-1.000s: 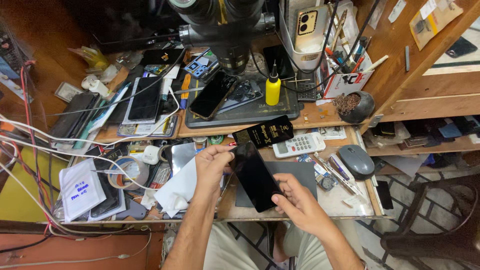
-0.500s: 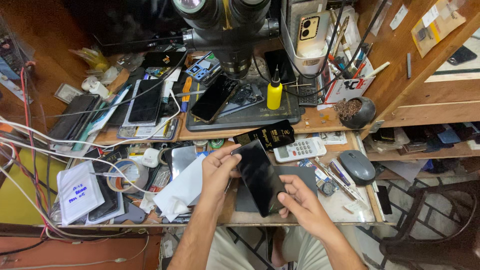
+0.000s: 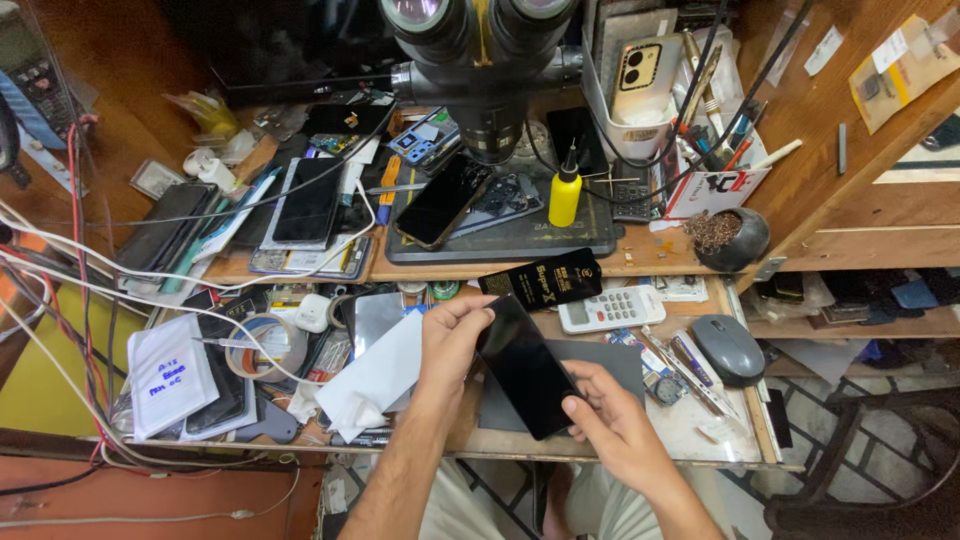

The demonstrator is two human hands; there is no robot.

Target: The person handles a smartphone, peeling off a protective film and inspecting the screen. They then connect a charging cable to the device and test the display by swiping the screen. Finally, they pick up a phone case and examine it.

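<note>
A black smartphone (image 3: pixel 522 365) with a dark screen is held tilted above the front of the workbench. My left hand (image 3: pixel 450 340) grips its upper left edge, thumb and fingers along the side. My right hand (image 3: pixel 612 420) holds its lower right end, fingers curled against the edge. Under the phone lies a grey mat (image 3: pixel 610 365). A black flat package (image 3: pixel 540 282) rests just behind the phone on the shelf edge.
A microscope head (image 3: pixel 480 60) hangs over a dark work mat (image 3: pixel 590 235) with another phone (image 3: pixel 440 200) and a yellow bottle (image 3: pixel 565 195). A white calculator (image 3: pixel 612 308), a grey mouse (image 3: pixel 728 348), tape roll (image 3: pixel 262 345), white cloth (image 3: pixel 375 385) and cables (image 3: pixel 60 290) crowd the bench.
The view has shifted slightly. Both hands keep hold of the phone, which has tilted and moved a little lower over the grey mat.
</note>
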